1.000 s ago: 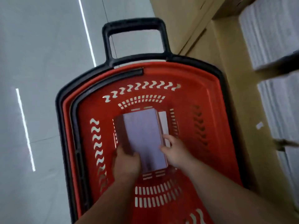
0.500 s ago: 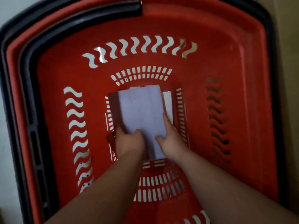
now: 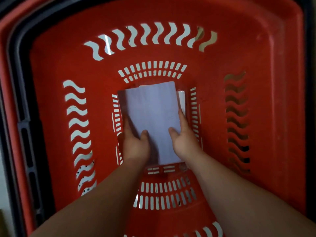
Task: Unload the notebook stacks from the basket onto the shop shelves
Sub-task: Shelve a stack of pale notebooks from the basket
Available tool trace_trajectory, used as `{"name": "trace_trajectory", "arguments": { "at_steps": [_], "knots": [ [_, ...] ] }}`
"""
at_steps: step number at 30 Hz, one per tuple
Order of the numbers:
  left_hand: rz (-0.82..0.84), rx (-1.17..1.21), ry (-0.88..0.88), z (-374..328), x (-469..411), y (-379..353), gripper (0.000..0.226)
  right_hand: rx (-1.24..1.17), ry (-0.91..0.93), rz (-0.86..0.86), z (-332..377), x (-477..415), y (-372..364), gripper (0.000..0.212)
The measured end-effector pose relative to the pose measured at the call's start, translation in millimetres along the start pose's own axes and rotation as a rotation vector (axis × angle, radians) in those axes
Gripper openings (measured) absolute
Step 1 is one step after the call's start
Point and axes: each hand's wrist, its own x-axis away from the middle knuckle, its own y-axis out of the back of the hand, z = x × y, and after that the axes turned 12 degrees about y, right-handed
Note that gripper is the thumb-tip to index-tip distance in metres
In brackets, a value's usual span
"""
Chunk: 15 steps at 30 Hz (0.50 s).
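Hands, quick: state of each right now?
Left hand: holding the notebook stack by its left side.
Right hand: holding the same stack by its right side.

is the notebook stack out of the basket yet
In: the notebook stack sits inside the basket, left hand and right hand gripping its sides.

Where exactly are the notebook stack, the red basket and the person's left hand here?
notebook stack point(image 3: 152, 117), head view, middle of its pale top cover.
red basket point(image 3: 56, 65), head view, bare inner wall, upper left.
left hand point(image 3: 135, 147), head view, back of the hand.
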Motion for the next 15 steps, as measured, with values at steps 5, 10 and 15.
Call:
{"name": "trace_trajectory", "arguments": {
  "at_steps": [5, 10, 15],
  "knots": [
    [-0.070, -0.066, -0.036, -4.4, 7.2, 5.0, 0.078, 0.097, -0.057, -0.047, 3.6, -0.2, 3.5, 0.072],
    [-0.069, -0.107, -0.062, -17.1, 24.4, 4.9, 0.081, 0.073, -0.136, -0.091, 12.9, -11.1, 13.9, 0.074],
    [0.004, -0.051, 0.003, -28.8, 41.3, 23.0, 0.077, 0.058, -0.182, -0.076, 33.1, -3.5, 20.5, 0.081]
  ]
}}
